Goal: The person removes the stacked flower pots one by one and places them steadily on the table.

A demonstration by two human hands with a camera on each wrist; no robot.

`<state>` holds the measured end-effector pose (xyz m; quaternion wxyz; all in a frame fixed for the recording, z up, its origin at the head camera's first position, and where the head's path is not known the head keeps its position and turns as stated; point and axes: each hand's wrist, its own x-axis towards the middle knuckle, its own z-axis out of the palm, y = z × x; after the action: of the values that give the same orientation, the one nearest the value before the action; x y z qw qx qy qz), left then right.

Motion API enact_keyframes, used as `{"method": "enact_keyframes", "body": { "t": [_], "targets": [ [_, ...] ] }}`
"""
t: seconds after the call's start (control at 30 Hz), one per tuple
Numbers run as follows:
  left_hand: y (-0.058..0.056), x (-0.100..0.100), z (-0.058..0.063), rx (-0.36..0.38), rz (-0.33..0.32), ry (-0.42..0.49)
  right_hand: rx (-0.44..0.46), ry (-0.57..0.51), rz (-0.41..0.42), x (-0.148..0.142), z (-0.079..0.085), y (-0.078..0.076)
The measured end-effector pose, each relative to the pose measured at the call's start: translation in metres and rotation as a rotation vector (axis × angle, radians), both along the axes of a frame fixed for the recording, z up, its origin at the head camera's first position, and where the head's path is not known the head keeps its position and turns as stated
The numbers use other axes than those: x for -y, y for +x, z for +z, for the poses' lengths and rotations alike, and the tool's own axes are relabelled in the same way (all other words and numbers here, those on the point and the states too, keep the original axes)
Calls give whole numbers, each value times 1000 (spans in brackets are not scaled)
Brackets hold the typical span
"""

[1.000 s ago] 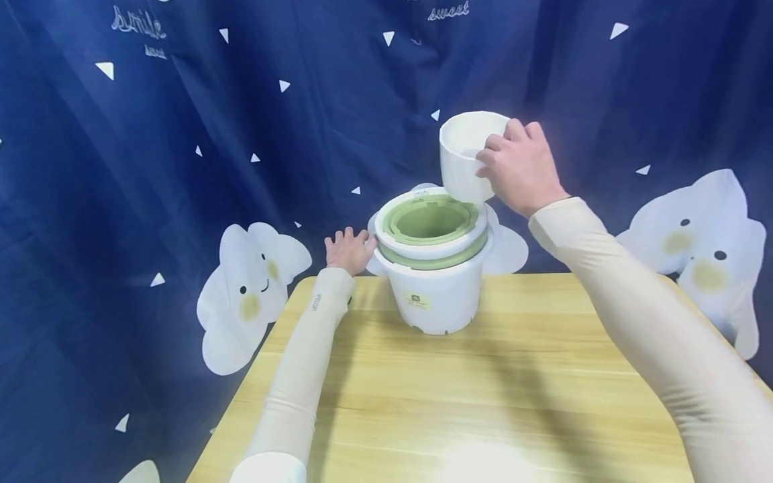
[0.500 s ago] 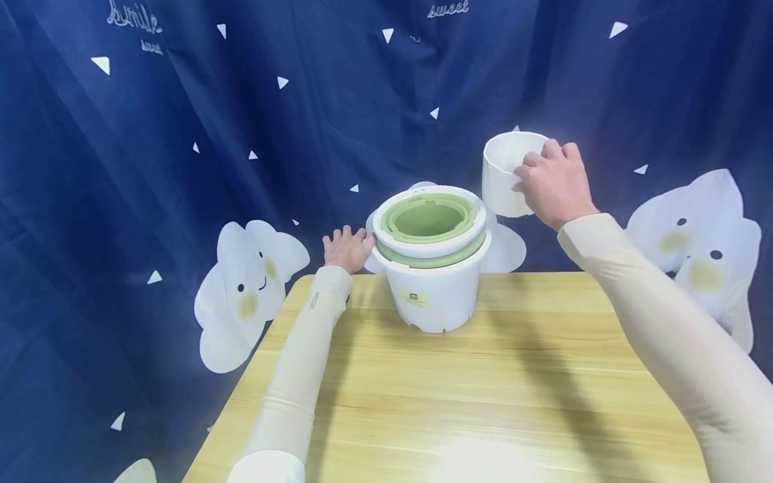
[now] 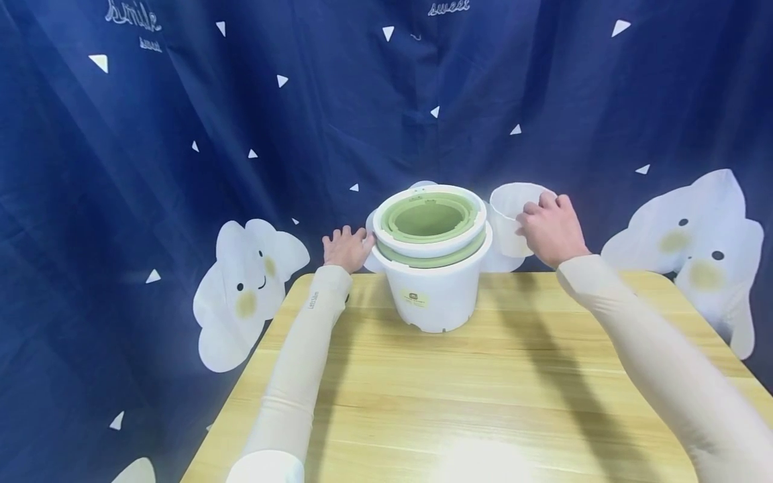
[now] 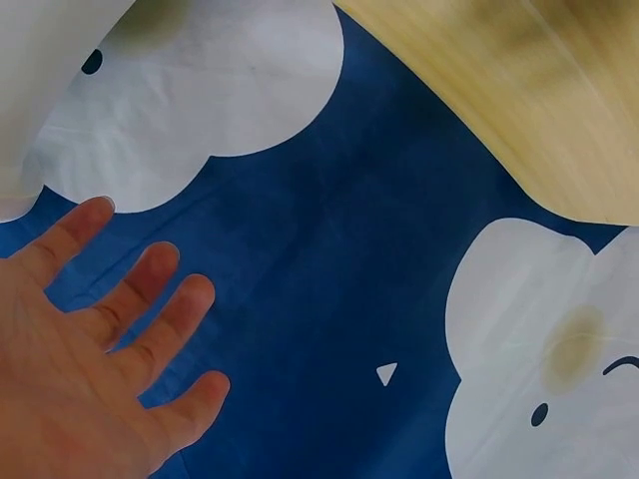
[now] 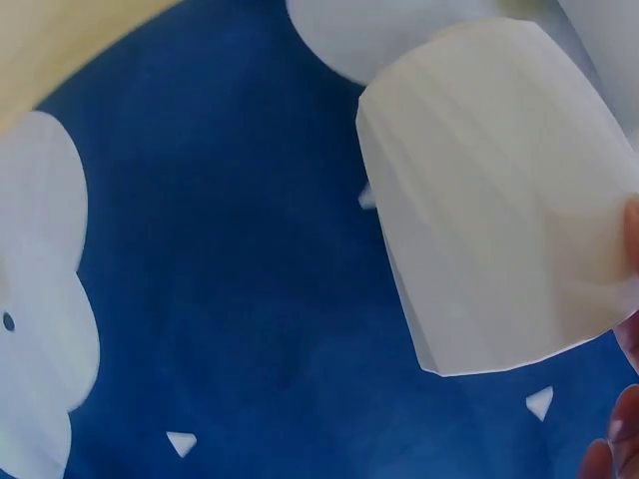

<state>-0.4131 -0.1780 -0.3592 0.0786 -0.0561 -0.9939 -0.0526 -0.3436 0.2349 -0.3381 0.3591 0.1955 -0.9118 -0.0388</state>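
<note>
The right hand (image 3: 549,229) pinches the cup (image 3: 506,231), the empty left hand (image 3: 348,249) spreads by the pots (image 3: 433,276), and setting down seems the step, needing a soft, flat landing.

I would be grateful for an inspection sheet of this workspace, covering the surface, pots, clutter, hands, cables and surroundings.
Surface: wood-grain table, with a bright glare toward the near edge.
Job's things: nested stack of white and green pots stands toward the far edge, yellow label on its outer pot; separate white pot is held to the stack's right.
Clutter: nothing seen.
Left hand: fingers spread, beside the stack's rim; whether it touches is unclear.
Right hand: grips the separate white pot at its rim.
Cables: nothing seen.
Surroundings: dark blue curtain with white clouds and triangles.
</note>
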Motion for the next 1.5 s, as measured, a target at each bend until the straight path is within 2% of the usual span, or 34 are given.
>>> {"method": "enact_keyframes", "body": {
  "t": [0.33,0.83,1.13,1.33,1.5],
  "targets": [
    [1,-1,0,12,9,-5,65,27,8,3,-52,-1],
    [2,-2,-2,22,4,-7,99,64,5,4,-108,-1],
    [2,-1,0,18,6,14,84,53,42,5,-116,-3],
    [3,-1,0,27,3,12,135,43,25,4,-113,-1],
    [3,-2,0,29,4,19,190,-65,27,4,-106,1]
  ]
}}
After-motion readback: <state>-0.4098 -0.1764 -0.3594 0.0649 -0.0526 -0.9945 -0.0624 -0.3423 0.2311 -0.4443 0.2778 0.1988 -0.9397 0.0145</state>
